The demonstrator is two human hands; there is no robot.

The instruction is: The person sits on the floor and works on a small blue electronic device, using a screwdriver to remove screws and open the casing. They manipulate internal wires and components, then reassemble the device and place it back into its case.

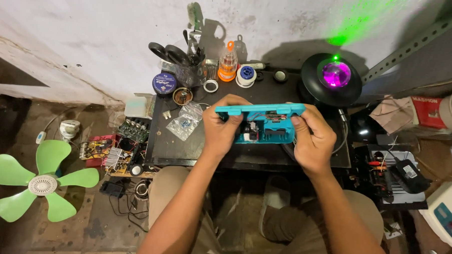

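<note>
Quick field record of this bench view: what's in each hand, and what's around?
left hand: grips left end of the opened teal plastic device
right hand: grips its right end
device state: casing apart, wires and parts showing inside
surface: small black table
behind: scissors, solder spool, purple-lit lamp
floor left: green fan blade, circuit boards

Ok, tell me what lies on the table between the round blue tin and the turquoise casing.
In the head view, clear plastic bags of small parts lie between the blue tin and the turquoise casing, on the black table.
</note>
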